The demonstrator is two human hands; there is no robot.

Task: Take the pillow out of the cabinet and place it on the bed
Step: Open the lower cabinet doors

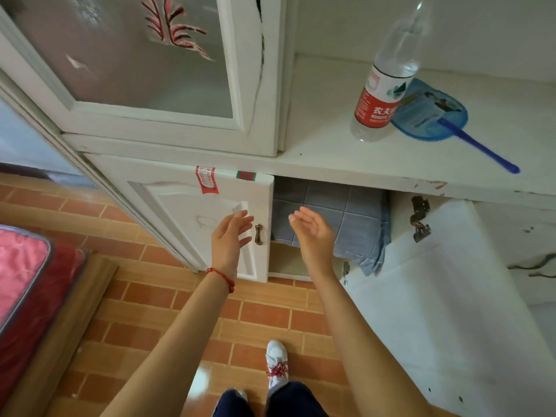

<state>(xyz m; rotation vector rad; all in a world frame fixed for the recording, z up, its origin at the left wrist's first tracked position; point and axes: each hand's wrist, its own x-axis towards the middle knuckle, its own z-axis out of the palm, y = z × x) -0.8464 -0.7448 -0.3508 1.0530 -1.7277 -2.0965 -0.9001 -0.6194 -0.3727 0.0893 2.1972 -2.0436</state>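
**Entry: reach toward stowed pillow — snag and knock hazards**

Head view. The blue-grey checked pillow (346, 218) is lying inside the lower compartment of the white cabinet (331, 164), at centre frame, its right end bulging past the opening. The left hand (230, 234) and right hand (313, 233) are hovering in front of it, fingers spread, palms facing each other, holding nothing.

Risks, as judged:
- The open cabinet door (445, 296), lower right, is crowding the right arm; the pillow may be catching on its metal hinge (419, 219).
- The closed left door (210, 218) is narrowing the gap; its handle (258, 234) could be snagging fabric.
- A water bottle (388, 76) is standing on the shelf above, upper right; a jolt could topple it.
- The bed (24, 284) is waiting at the left edge; a turn is needed.
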